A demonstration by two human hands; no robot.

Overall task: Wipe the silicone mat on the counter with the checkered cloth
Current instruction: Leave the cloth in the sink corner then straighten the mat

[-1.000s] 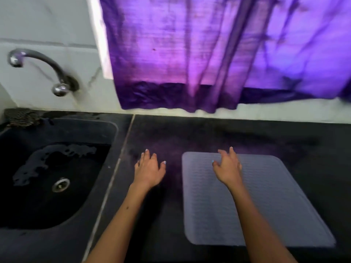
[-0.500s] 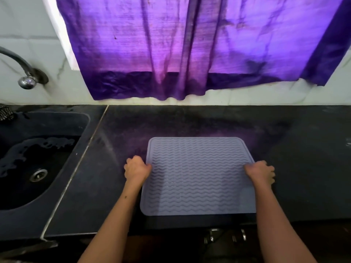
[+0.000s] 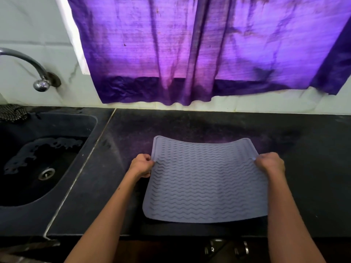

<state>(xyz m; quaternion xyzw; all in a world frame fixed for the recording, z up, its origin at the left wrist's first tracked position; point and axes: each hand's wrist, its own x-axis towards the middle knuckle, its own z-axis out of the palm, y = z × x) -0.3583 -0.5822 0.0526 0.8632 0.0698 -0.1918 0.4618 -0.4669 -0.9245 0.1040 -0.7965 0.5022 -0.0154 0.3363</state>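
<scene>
Mat: your silicone mat, grey-lilac with raised wavy ribs, sits over the dark counter near its front edge, in the middle of the view. Its far edge bows and its left and right sides curl upward where you hold them; whether the near edge rests on the counter you cannot tell.
Left hand: your left hand pinches the mat's left edge toward the far corner, fingers curled round the rim.
Right hand: your right hand grips the mat's right edge opposite, fingers curled over the rim, knuckles up.
Cloth: the checkered cloth lies bunched at the far left corner of the sink surround, well apart from the mat and from both hands.
Sink: a dark sink is set into the counter to the left of the mat, with a metal drain at its bottom and a wet patch around it.
Tap: a curved metal tap comes out of the pale tiled wall above the sink.
Curtain: a purple curtain hangs on the far wall, its hem just above the counter's back edge.
Below counter: metal fittings show under the front edge, too dim to name.
</scene>
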